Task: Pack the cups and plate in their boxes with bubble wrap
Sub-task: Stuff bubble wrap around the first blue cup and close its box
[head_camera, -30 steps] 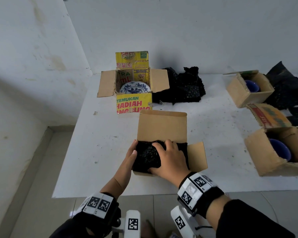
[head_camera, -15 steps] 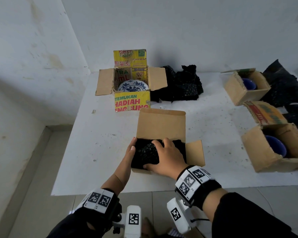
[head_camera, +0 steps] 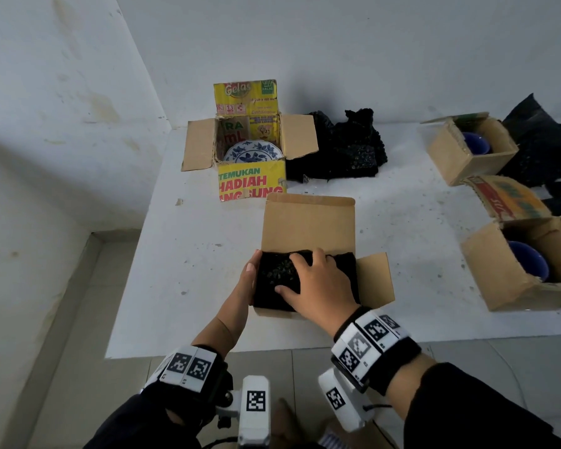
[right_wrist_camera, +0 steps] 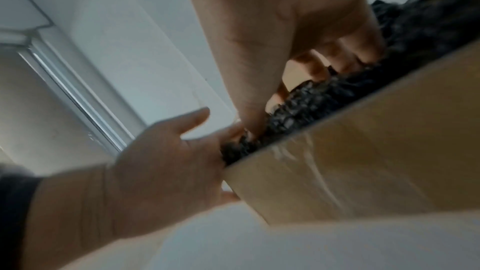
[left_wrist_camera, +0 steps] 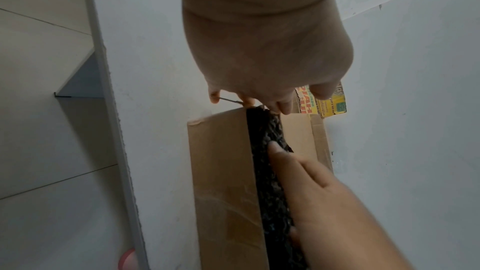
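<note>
Both hands, left (head_camera: 245, 283) and right (head_camera: 318, 286), fingers flat on boxed bubble wrap (head_camera: 274, 275).

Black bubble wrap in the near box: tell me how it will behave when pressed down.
The black bubble wrap looks soft and bulges above the near box, so it would likely compress under the right hand. It may spring back once released.

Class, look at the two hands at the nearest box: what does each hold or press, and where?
The right hand presses the top of the black bubble wrap; the left hand lies against the box's left side. Neither visibly grips.
</note>
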The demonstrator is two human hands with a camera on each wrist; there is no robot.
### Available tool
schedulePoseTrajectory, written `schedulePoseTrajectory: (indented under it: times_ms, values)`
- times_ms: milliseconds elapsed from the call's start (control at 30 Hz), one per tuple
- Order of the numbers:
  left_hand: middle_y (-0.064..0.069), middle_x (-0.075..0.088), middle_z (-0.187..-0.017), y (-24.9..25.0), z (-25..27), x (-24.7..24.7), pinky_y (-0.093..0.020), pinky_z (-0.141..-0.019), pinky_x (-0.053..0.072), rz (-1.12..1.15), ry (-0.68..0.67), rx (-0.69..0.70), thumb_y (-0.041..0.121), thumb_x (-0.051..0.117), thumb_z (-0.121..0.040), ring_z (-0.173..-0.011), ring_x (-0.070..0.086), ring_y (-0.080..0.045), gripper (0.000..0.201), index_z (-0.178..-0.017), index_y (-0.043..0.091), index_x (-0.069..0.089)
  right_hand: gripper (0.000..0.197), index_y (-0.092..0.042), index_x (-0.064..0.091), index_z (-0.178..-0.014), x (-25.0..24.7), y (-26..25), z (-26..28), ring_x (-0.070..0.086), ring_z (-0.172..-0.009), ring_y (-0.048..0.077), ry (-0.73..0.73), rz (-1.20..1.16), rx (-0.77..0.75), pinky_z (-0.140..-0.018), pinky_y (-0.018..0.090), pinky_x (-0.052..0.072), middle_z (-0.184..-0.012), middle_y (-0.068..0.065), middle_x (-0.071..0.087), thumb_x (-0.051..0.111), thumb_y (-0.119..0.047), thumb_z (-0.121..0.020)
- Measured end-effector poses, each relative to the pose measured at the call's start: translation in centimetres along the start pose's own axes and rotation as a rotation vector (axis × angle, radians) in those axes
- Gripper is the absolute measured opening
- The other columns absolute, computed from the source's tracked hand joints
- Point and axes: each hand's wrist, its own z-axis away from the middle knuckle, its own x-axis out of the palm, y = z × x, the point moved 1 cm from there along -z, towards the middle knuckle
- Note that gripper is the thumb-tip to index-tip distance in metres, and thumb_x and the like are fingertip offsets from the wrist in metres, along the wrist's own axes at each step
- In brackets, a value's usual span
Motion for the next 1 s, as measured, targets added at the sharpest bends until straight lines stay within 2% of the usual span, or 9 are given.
schedulePoseTrajectory:
  times_ms: [133,200,333,467,567,633,733,900,1000]
  values:
    - [0.015,0.031,-0.148,0.3,0.2,0.2,0.007,-0.076,0.034,0.0,-0.003,-0.002,0.034,0.013,-0.103,-0.131,0.031,0.001,0.046,-0.148,0.03,0.024,0.074,-0.018,0.045,-0.134,1.8,0.6,0.9,0.051,-0.101,0.032,0.092,-0.068,-0.013,-0.08,0.038,0.044,-0.116,0.013,0.051,0.041,-0.068,-0.079]
    - [0.014,0.033,-0.145,0.4,0.3,0.3,0.008,-0.075,0.034,-0.008,-0.007,0.004,0.033,0.013,-0.103,-0.126,0.035,0.002,0.046,-0.147,0.028,0.024,0.073,-0.021,0.04,-0.138,1.3,0.7,0.6,0.046,-0.11,0.03,0.043,-0.111,0.002,-0.088,0.038,0.043,-0.123,0.011,0.046,0.045,-0.067,-0.081]
    - [0.02,0.036,-0.135,0.7,0.3,0.4,0.009,-0.072,0.033,0.003,-0.034,0.024,0.031,0.012,-0.103,-0.107,0.036,0.021,0.045,-0.146,0.026,0.025,0.053,-0.02,0.046,-0.131,-1.0,1.2,0.8,0.047,-0.112,0.023,0.032,-0.108,-0.06,-0.084,0.035,0.049,-0.123,0.007,0.049,0.055,-0.048,-0.087]
    - [0.018,0.03,-0.144,0.4,0.4,0.3,0.009,-0.077,0.03,0.02,-0.018,0.014,0.034,0.013,-0.102,-0.124,0.033,0.009,0.046,-0.147,0.028,0.023,0.044,-0.01,0.062,-0.112,-1.2,1.8,2.4,0.056,-0.109,0.033,0.244,-0.026,-0.073,-0.081,0.04,0.053,-0.119,0.016,0.057,0.071,-0.036,-0.077]
    - [0.017,0.025,-0.148,0.1,0.3,0.2,0.009,-0.079,0.027,0.02,-0.002,0.017,0.035,0.014,-0.102,-0.131,0.023,0.005,0.047,-0.148,0.028,0.021,0.064,-0.005,0.038,-0.14,0.7,2.5,3.2,0.03,-0.136,0.039,0.118,-0.076,-0.012,-0.108,0.045,0.033,-0.143,0.025,0.036,0.051,-0.044,-0.091]
    - [0.016,0.024,-0.149,0.0,0.2,0.2,0.011,-0.079,0.026,0.014,0.003,0.019,0.034,0.014,-0.102,-0.132,0.022,0.005,0.047,-0.148,0.027,0.021,0.068,-0.006,0.022,-0.147,1.9,3.0,3.5,0.022,-0.14,0.035,0.022,-0.108,0.02,-0.114,0.041,0.024,-0.148,0.022,0.028,0.032,-0.049,-0.095]
    - [0.016,0.025,-0.149,-0.1,0.2,0.2,0.011,-0.08,0.026,0.023,0.005,0.026,0.034,0.014,-0.102,-0.133,0.023,0.004,0.047,-0.148,0.027,0.022,0.071,-0.003,0.028,-0.143,2.4,2.9,3.0,0.041,-0.124,0.034,0.035,-0.172,0.011,-0.103,0.039,0.038,-0.133,0.02,0.044,0.027,-0.05,-0.089]
    - [0.017,0.027,-0.147,-0.4,0.0,0.4,0.01,-0.081,0.028,0.039,0.015,0.035,0.033,0.016,-0.102,-0.133,0.024,0.003,0.046,-0.147,0.027,0.023,0.064,-0.012,0.019,-0.144,0.6,3.5,1.5,0.041,-0.119,0.025,-0.134,-0.227,0.043,-0.091,0.032,0.041,-0.133,0.012,0.037,0.045,-0.042,-0.094]
    - [0.016,0.026,-0.147,-0.2,0.0,0.4,0.011,-0.08,0.027,0.04,0.015,0.028,0.031,0.016,-0.103,-0.132,0.024,0.003,0.046,-0.148,0.026,0.022,0.05,-0.014,0.029,-0.139,-1.5,4.0,1.4,0.051,-0.106,0.026,-0.218,-0.12,-0.018,-0.083,0.035,0.049,-0.128,0.011,0.043,0.048,-0.021,-0.094]
